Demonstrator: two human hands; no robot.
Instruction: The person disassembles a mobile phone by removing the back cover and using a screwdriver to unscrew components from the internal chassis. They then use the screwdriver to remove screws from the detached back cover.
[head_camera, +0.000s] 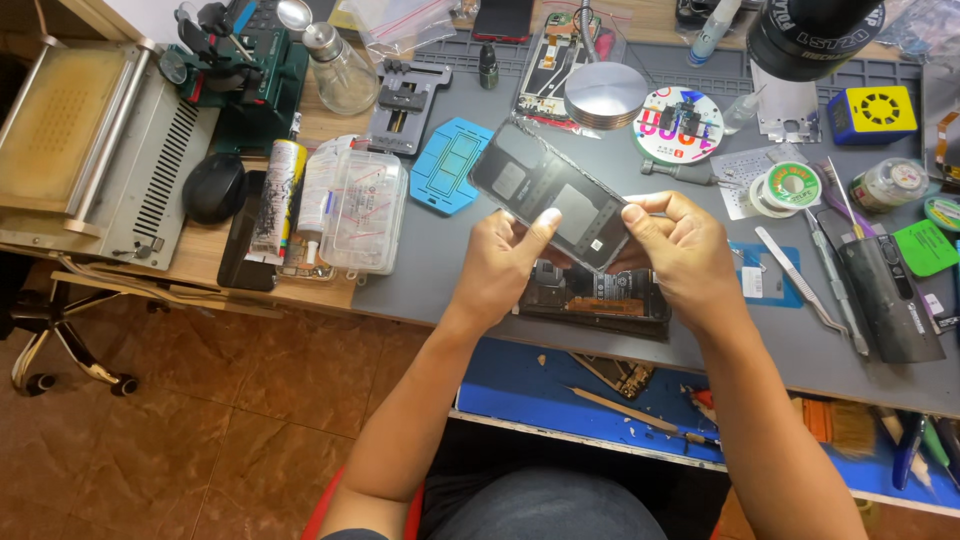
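Both hands, left (497, 262) and right (678, 243), pinch the dark rectangular phone back panel (548, 193) by its edges, tilted above the opened phone body (598, 297) near the surface's front edge.

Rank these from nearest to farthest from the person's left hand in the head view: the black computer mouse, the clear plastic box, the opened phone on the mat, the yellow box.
1. Opened phone: on the mat just below the left hand.
2. Clear plastic box: to its left, at the mat's edge.
3. Black computer mouse: farther left, on the wooden desk.
4. Yellow box: far right, at the back.
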